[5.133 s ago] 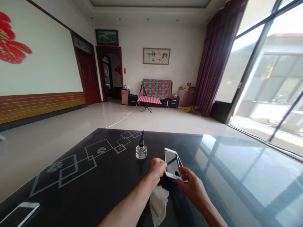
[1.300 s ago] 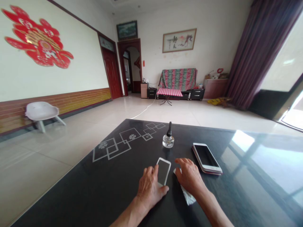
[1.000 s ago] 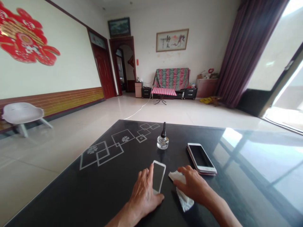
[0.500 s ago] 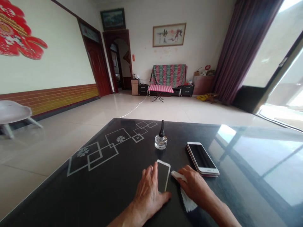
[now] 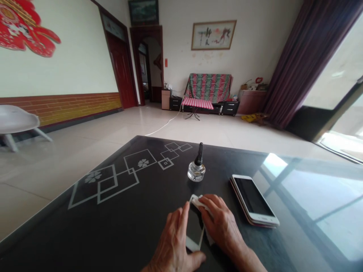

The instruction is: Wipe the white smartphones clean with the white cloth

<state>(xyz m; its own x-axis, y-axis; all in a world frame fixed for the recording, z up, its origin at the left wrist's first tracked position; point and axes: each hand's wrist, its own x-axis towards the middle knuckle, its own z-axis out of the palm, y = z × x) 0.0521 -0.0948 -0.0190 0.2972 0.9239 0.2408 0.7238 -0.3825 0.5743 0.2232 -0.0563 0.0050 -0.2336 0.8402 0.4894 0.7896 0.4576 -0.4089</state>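
Head view — a phone (image 5: 195, 223) lies between left hand (image 5: 175, 238) and right hand (image 5: 222, 220).

Left hand (image 5: 176, 241), thumb spread wide, right hand (image 5: 222, 223) close beside it, fingers bent, both backs facing up

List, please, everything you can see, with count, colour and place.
table: 1, black, foreground
left phone: 1, white-framed, table front
right phone: 1, white-framed, right, atop something reddish-edged
bottle: 1, clear, black top, behind left phone
cloth: 1, white, at left phone
chair: 1, white, far left
small table: 1, red-white, back
cover: 1, red-green, behind small table
cable: 1, white, floor
pictures: 2, one light, one dark, back wall
door: 1, red, left
ornament: 1, red-gold, left wall
curtain: 1, purple, right
Smaller items at back: unclear
left grip: 1, bare, left phone's left edge
right grip: 1, bare, on cloth
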